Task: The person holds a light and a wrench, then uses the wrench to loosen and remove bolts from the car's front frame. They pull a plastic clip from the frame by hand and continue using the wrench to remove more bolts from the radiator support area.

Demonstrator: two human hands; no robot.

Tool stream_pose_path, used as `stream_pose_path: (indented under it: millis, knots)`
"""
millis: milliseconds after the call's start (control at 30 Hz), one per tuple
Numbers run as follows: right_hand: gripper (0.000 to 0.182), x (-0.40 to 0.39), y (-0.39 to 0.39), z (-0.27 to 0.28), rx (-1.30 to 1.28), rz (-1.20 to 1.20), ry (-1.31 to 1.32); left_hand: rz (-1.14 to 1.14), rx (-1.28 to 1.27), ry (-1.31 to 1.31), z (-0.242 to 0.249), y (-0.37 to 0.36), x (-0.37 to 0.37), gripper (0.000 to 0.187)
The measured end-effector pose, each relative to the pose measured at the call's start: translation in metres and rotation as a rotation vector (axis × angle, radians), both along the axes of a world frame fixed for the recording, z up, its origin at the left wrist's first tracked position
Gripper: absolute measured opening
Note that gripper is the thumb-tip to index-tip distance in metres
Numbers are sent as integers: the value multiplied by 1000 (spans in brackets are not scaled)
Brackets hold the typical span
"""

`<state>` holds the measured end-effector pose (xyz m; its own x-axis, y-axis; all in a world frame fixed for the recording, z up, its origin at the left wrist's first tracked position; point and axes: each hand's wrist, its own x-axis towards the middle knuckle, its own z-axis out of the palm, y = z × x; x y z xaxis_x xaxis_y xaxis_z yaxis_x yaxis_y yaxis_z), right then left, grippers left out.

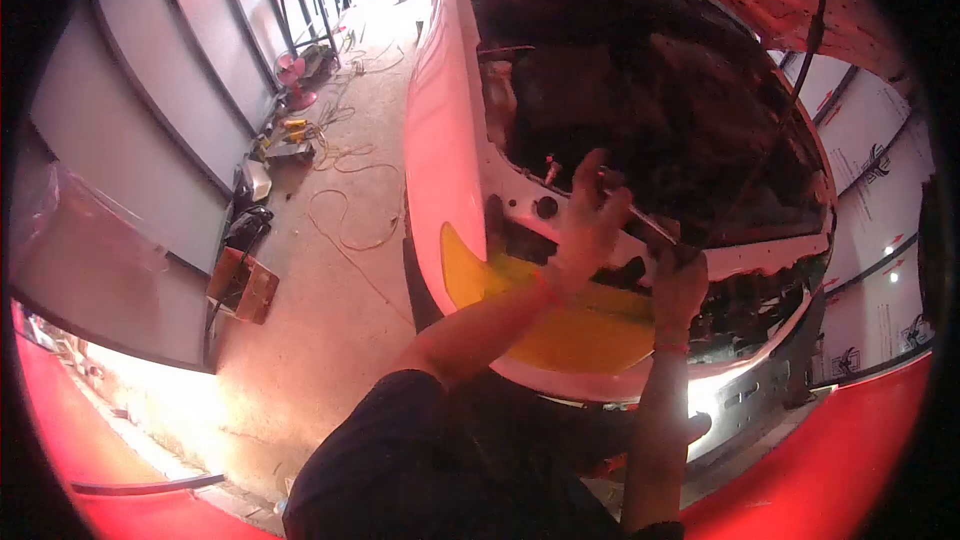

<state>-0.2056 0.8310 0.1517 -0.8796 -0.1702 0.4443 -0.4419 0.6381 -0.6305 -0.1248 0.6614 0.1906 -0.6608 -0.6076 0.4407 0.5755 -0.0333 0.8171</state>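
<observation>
At the front edge of the open car bay, both hands are busy with a long metal tool [640, 220]. The left hand [585, 225] is up on the near end of the tool, with its fingers [592, 172] spread partly open and curled loosely over it, so it seems to steady the tool more than squeeze it. The right hand [680, 280] is lower and closed tight around the other end, like a fist. The tool lies slanted between the two hands, just above the white car edge [520, 202], and the dark engine space [650, 90] is right behind it. A small round bolt [546, 207] sits on the white edge, just beside the left hand. I think the tool could slip, because the left fingers are loose and the light is dim and red. If it slips, it might fall into the dark space or bump the yellow panel [560, 325] below. Knuckles could hit the hard metal too. Cables [345, 195] lie on the floor [330, 320] to the left, well apart from the hands.
</observation>
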Motion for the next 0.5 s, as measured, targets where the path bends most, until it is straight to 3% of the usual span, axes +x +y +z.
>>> stream_pose_path:
  millis: [67,133,200,267,300,367,400,467,500]
  knots:
    - [34,-1,0,-1,30,-24,36,-101,334,-125,2,-12,2,64]
    - [33,1,-3,4,58,-53,68,-135,293,-330,-2,0,35,57]
    - [30,18,-10,22,-68,-29,-1,-143,-189,-169,-46,32,66,48]
    - [28,39,-14,36,-172,8,-88,-142,-714,55,-40,56,97,38]
    - [26,44,-13,38,-217,24,-128,-134,-700,48,-39,60,97,38]
    - [26,37,-8,29,-148,67,22,195,-818,240,-29,64,81,35]
    - [25,30,-5,24,-93,101,169,183,-816,260,-14,57,76,35]
    - [25,17,0,10,-76,28,124,-220,-305,-48,21,35,68,41]
    - [25,13,-2,7,-61,-22,72,-85,-225,-35,23,30,52,44]
